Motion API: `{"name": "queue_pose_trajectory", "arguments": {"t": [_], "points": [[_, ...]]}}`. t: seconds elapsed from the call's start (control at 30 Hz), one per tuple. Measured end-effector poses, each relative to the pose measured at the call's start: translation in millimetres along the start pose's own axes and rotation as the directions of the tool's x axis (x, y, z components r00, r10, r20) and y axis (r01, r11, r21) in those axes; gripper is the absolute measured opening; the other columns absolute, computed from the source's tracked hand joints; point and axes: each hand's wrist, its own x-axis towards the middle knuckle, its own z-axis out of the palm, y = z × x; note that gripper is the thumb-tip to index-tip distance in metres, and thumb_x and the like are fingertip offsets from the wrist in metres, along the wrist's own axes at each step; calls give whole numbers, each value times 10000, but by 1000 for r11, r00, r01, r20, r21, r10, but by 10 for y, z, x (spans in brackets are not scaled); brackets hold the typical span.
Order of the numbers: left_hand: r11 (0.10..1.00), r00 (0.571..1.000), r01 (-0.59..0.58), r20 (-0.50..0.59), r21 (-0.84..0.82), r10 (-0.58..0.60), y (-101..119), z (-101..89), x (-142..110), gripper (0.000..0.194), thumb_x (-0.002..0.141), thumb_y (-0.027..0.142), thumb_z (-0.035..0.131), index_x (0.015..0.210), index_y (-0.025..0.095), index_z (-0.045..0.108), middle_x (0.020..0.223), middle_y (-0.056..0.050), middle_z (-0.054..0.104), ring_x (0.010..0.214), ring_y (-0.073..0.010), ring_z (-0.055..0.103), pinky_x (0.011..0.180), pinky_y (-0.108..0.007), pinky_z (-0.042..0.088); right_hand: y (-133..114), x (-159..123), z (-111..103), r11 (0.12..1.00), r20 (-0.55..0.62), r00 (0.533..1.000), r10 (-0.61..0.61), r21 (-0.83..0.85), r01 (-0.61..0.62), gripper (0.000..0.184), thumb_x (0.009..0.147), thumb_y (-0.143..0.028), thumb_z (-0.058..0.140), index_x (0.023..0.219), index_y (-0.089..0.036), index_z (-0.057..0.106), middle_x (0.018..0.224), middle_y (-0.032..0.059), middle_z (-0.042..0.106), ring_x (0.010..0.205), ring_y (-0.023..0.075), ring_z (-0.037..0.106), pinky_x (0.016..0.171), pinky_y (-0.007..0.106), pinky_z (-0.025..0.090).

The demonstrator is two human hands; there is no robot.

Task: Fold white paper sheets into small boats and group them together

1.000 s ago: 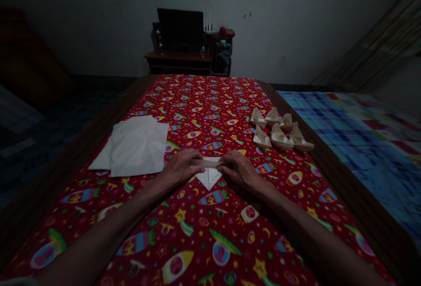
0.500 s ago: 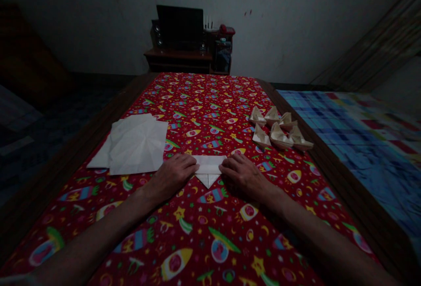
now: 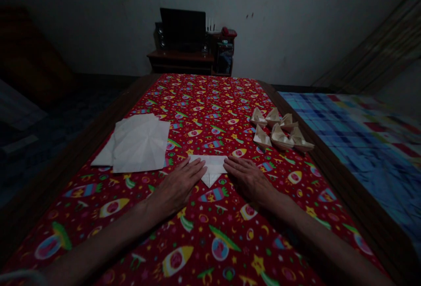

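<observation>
In the head view, the folded white paper (image 3: 215, 165) lies near the middle of the worktop (image 3: 131, 91), its point facing near. The left hand (image 3: 179, 184) rests straightened fingers on its left end, the right hand (image 3: 251, 180) on its right end; each grip is slack and flat, clamped on nothing. A red cloth (image 3: 204, 220) printed with rockets, planets and stars covers the wood-edged worktop. White sheets (image 3: 141, 145) lie left, folded paper shapes (image 3: 281, 139) right. Far off, a dark monitor (image 3: 183, 28) stands before a pale wall (image 3: 289, 27).
</observation>
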Motion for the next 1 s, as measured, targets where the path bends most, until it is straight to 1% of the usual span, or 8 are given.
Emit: {"name": "queue_pose_trajectory", "arguments": {"t": [0.1,0.17,0.3,0.4,0.5,0.77,0.9,1.0], "points": [[1000,999,-11,43,-5,11,101,-43,84,540,842,73,374,1377,130,333,1447,-121,358,1364,-224,262,1121,-458,216,-10,-1,15,1000,35,999,9,-25,-8,392,899,-146,389,1269,-145,516,1300,114,537,1229,221,462,967,425,399],[1000,997,-10,77,1,10,168,-61,131,507,897,201,384,1391,111,309,1458,-135,332,1368,-239,247,1125,-450,206,-46,3,9,999,78,997,22,-47,-19,419,894,-133,376,1298,-132,487,1328,126,506,1247,231,442,986,440,384],[1000,996,-3,91,28,1,240,-28,180,584,927,423,364,1407,101,281,1479,-134,282,1382,-252,199,1127,-425,203,-181,15,-49,999,163,987,8,-36,-3,492,897,-143,359,1389,-146,360,1406,120,411,1311,236,354,1059,492,290],[999,998,-9,58,42,7,224,21,167,578,935,424,356,1416,117,264,1492,-115,255,1391,-235,171,1129,-406,203,-262,8,-95,1000,180,984,18,-9,-17,497,932,-249,374,1416,-159,300,1434,112,369,1329,220,325,1106,502,194],[999,1000,-3,26,44,2,159,38,100,556,945,424,336,1417,138,267,1491,-105,263,1387,-217,191,1123,-392,224,-262,-32,-114,999,163,986,37,1,-38,521,934,-376,407,1402,-157,330,1418,117,393,1330,226,323,1110,505,186],[992,998,55,-2,116,-56,-55,23,-159,509,949,372,345,1398,135,317,1471,-104,313,1366,-225,256,1115,-423,236,-228,-95,-117,993,167,979,119,-41,-113,454,955,-352,365,1354,-140,411,1390,112,433,1324,248,329,1100,520,207],[989,997,69,-34,131,-65,35,53,-97,521,947,392,338,1384,108,338,1457,-126,335,1369,-239,247,1114,-450,223,-353,33,-67,997,152,985,79,-10,-79,471,950,-372,375,1329,-100,439,1372,138,452,1316,255,343,1110,503,201],[992,999,40,-15,121,-39,114,48,-43,518,951,390,334,1384,106,336,1461,-120,328,1371,-231,244,1117,-453,208,-409,97,-51,998,128,991,24,48,-30,456,944,-371,392,1324,-124,444,1362,122,471,1293,227,384,1107,461,242]]}}
